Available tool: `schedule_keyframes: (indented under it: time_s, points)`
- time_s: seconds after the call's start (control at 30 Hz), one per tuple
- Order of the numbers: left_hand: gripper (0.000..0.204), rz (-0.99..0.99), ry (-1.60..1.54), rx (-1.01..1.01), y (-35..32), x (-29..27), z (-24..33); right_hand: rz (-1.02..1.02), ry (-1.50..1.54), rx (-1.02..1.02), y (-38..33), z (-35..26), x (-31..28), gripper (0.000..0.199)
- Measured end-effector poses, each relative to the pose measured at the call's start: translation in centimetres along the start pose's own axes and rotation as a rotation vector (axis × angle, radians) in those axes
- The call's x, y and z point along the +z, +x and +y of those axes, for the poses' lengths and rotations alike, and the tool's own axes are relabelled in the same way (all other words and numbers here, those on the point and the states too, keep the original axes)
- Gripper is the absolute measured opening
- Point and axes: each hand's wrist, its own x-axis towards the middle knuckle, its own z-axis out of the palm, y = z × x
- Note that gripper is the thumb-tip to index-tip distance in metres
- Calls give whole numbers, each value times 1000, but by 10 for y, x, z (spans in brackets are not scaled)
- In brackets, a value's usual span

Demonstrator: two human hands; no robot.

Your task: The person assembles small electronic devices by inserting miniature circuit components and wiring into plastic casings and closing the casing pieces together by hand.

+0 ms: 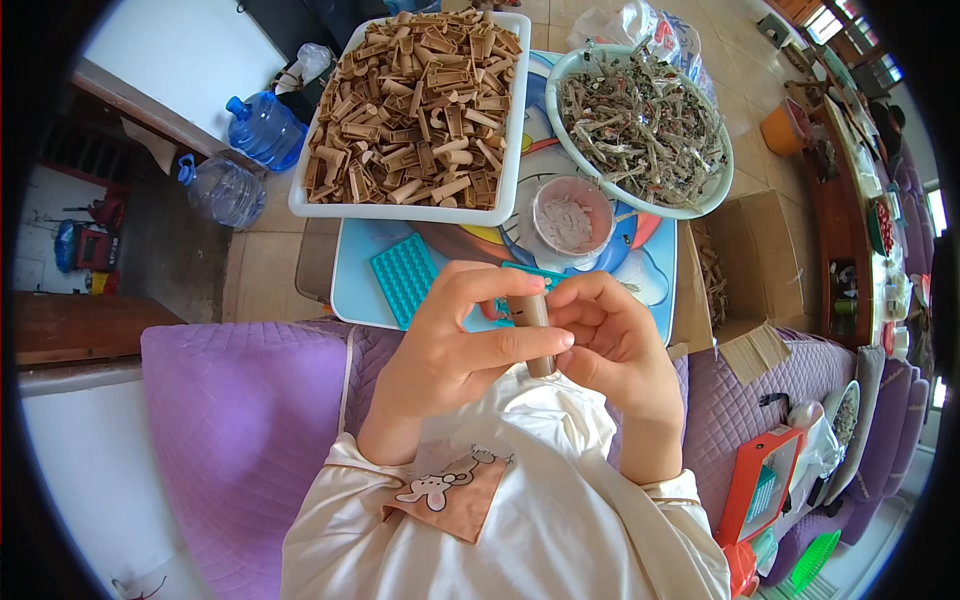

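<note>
Nearer the person than the pink round plastic tub [600,202]: short brown cylindrical tube [541,366], slightly tilted | left hand [462,335]: fingers pinched around it | right hand [622,345]: half-curled beside it, grip unclear from here

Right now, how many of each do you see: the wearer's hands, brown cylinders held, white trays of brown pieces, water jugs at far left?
Hands: 2 (left hand, right hand)
Brown cylinder: 1
White tray: 1
Water jugs: 2 (upper jug, lower jug)
Total: 6
</note>
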Motion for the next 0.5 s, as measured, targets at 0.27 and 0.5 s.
schedule_keyframes:
  time_s: [0.27,0.5]
  points:
    - [42,-74,73,-46,4,2,-2,-114,137,49,7,6,-8,55]
    - [38,-129,-5,-90,6,0,-9,-20,131,32,12,12,-10,55]
